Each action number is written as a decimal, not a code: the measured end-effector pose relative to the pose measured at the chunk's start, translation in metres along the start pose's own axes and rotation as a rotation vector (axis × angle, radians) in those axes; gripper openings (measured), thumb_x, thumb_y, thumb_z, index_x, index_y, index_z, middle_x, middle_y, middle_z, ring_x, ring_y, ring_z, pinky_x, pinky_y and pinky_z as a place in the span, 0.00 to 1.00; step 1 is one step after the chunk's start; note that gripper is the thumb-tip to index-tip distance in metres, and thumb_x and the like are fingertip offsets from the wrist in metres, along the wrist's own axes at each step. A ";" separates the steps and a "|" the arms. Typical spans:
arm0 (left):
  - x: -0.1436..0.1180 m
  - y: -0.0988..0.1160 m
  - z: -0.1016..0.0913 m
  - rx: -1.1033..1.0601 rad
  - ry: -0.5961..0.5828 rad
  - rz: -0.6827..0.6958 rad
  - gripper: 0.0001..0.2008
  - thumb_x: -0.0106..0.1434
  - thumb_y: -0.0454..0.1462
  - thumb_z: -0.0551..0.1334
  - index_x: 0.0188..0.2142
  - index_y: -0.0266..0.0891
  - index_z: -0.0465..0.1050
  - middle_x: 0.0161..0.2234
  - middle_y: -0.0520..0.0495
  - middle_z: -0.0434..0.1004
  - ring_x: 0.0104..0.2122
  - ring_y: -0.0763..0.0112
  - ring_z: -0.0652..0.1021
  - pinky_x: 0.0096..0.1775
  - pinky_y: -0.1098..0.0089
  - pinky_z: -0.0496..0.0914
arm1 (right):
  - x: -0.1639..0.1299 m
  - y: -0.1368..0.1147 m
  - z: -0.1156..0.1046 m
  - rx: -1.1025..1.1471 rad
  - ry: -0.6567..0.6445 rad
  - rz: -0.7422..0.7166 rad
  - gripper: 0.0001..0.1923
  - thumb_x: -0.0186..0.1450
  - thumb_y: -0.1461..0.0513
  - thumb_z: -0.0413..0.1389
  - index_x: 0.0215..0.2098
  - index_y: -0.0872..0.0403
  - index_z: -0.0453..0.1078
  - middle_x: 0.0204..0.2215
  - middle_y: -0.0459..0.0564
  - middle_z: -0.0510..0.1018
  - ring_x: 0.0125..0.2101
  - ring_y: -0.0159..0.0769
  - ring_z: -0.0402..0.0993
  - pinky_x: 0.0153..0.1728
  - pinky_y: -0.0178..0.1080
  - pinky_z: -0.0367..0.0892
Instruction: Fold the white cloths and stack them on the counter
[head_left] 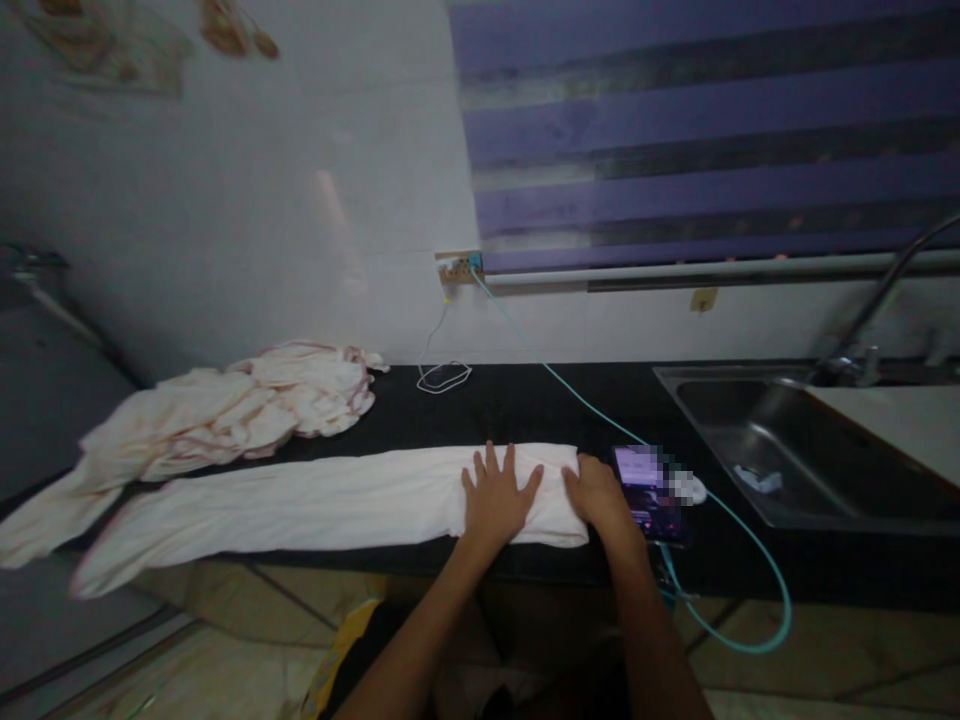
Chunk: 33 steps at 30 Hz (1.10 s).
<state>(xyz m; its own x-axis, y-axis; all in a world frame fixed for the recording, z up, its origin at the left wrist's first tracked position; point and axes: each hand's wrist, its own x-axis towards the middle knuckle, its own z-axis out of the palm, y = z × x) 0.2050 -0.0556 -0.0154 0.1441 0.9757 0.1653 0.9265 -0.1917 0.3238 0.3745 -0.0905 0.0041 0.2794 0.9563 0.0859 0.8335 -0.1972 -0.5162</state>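
A long white cloth [322, 500], folded into a strip, lies along the dark countertop. My left hand [496, 500] rests flat on it near its right end, fingers spread apart. At that right end, my right hand [598, 490] is closed on the cloth's folded edge, with the thumb on top and some fingertips hidden. The strip's left end narrows and hangs a little past the counter's front edge. Behind it, a second white cloth [247, 410] with pinkish edging sits in a crumpled heap, its left part trailing toward the front.
A lit phone [646, 495] lies just right of my right hand. Its teal cable [585, 400] runs to a wall outlet [459, 267], and a teal loop hangs over the front edge. A white cable [444, 378] lies by the wall. The metal sink [739, 500] is at right.
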 end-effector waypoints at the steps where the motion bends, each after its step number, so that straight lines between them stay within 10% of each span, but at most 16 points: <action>1: -0.001 0.000 0.000 -0.006 -0.006 0.000 0.44 0.70 0.62 0.47 0.73 0.37 0.56 0.75 0.26 0.43 0.73 0.29 0.49 0.68 0.34 0.46 | 0.001 -0.003 -0.002 0.005 0.012 -0.011 0.13 0.74 0.60 0.52 0.50 0.57 0.75 0.44 0.63 0.83 0.46 0.47 0.81 0.45 0.40 0.68; 8: -0.008 0.006 -0.003 -0.095 -0.078 -0.011 0.44 0.70 0.60 0.48 0.75 0.36 0.50 0.75 0.26 0.40 0.74 0.30 0.44 0.68 0.31 0.43 | 0.014 -0.010 -0.021 0.002 -0.024 0.014 0.14 0.78 0.60 0.45 0.55 0.56 0.68 0.42 0.61 0.83 0.44 0.47 0.81 0.41 0.39 0.62; 17: -0.024 -0.016 -0.006 -0.457 -0.054 0.305 0.38 0.73 0.50 0.48 0.73 0.25 0.52 0.76 0.31 0.45 0.76 0.53 0.47 0.74 0.55 0.45 | 0.017 0.015 -0.033 -0.077 0.074 0.001 0.12 0.76 0.59 0.51 0.47 0.58 0.73 0.42 0.61 0.82 0.45 0.44 0.78 0.40 0.36 0.59; 24: -0.017 0.015 -0.009 -1.213 -0.082 -0.089 0.35 0.73 0.49 0.50 0.73 0.31 0.54 0.75 0.36 0.50 0.75 0.63 0.52 0.73 0.64 0.42 | 0.007 0.002 -0.054 -0.096 0.182 0.014 0.13 0.74 0.58 0.52 0.42 0.58 0.76 0.38 0.56 0.81 0.37 0.39 0.76 0.37 0.35 0.59; 33: -0.008 0.034 0.008 -1.479 -0.097 -0.151 0.24 0.74 0.46 0.50 0.62 0.36 0.67 0.67 0.36 0.67 0.69 0.64 0.66 0.69 0.65 0.57 | 0.006 -0.046 -0.075 -0.103 0.266 -0.075 0.13 0.71 0.57 0.56 0.41 0.58 0.77 0.36 0.54 0.82 0.36 0.38 0.75 0.36 0.35 0.60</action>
<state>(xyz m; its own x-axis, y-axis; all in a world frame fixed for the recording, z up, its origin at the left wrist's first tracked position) 0.2385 -0.0693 -0.0132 0.1584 0.9874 0.0027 -0.2399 0.0359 0.9701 0.3734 -0.0917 0.0921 0.3191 0.8814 0.3483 0.8969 -0.1620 -0.4116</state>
